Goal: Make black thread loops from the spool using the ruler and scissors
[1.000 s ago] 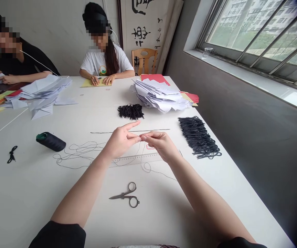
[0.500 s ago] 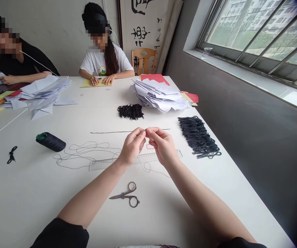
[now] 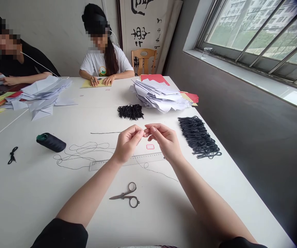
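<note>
My left hand [image 3: 128,144] is closed in a pinch, thumb against forefinger, above the middle of the table. Close beside it, my right hand [image 3: 166,142] pinches too, its fingertips almost meeting the left ones. What they hold is too fine to make out. Below the hands lies a clear ruler [image 3: 104,164], partly covered by my left hand. Loose dark thread [image 3: 77,167] curls over the table from a black spool [image 3: 51,142] on the left. Behind my left hand a straight dark cord [image 3: 104,133] is partly hidden. Scissors [image 3: 124,196] lie nearer me, blades apart.
Black looped cords form a large row [image 3: 198,136] on the right and a smaller bunch [image 3: 130,112] farther back. A single knotted loop [image 3: 12,155] lies left. White paper piles [image 3: 161,94] stand at the back. Two people sit across the white table [image 3: 34,193].
My hands have drawn slightly apart at the fingertips; the left moved a little left and the right a little right. More of the small red-outlined rectangle on the table shows between them.
</note>
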A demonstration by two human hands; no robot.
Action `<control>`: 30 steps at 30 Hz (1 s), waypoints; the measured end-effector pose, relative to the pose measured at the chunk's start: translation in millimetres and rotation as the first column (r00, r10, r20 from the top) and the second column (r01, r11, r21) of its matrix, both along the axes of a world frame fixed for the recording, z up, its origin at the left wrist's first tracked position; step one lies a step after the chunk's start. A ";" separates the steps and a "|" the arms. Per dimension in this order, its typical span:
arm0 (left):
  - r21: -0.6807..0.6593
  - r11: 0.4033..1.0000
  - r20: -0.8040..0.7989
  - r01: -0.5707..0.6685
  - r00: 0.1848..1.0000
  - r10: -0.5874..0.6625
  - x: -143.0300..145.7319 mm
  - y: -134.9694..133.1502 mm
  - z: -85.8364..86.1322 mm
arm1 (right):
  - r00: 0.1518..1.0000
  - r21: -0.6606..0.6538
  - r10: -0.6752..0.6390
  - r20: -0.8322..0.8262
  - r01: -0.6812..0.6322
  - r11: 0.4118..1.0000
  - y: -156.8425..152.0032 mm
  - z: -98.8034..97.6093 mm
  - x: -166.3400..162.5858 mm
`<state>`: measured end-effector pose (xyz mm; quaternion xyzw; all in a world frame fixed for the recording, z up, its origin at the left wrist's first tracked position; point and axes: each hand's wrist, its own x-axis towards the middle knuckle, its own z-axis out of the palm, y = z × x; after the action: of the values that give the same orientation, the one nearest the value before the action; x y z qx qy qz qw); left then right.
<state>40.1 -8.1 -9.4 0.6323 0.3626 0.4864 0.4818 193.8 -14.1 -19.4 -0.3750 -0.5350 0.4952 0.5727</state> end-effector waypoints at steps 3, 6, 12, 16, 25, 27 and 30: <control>-0.012 0.998 0.006 0.069 0.998 -0.069 -3.0 2.0 0.8 | 0.999 0.061 0.025 0.035 -0.027 0.998 1.5 1.3 5.0; -0.053 0.990 0.033 0.129 0.991 -0.127 -5.2 3.3 1.3 | 0.997 0.085 0.040 0.073 -0.046 0.995 1.4 2.1 8.7; -0.008 0.981 0.049 0.192 0.980 -0.192 -8.0 6.4 1.8 | 0.995 0.195 0.040 0.087 -0.056 0.979 -1.0 5.9 9.3; 0.000 0.981 0.032 0.196 0.980 -0.196 -7.5 7.0 1.2 | 0.989 0.193 0.025 0.143 -0.052 0.980 -2.6 6.5 10.2; 0.099 0.991 0.111 0.095 0.988 -0.106 -4.3 6.7 -2.7 | 0.956 -0.117 0.139 -0.257 -0.173 0.978 -1.7 4.1 0.6; 0.116 0.993 0.130 0.035 0.990 -0.050 -2.2 6.1 -4.2 | 0.931 -0.195 0.124 -0.344 -0.201 0.960 -3.6 3.6 -5.5; 0.134 0.991 0.099 -0.004 0.995 -0.009 0.6 4.5 -6.1 | 0.935 -0.236 0.064 -0.350 -0.154 0.960 -7.4 2.5 -12.1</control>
<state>40.7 -3.7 -15.5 0.6387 0.3041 0.5398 0.4563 181.7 -21.5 -16.9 -0.3256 -0.3791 0.6491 0.5735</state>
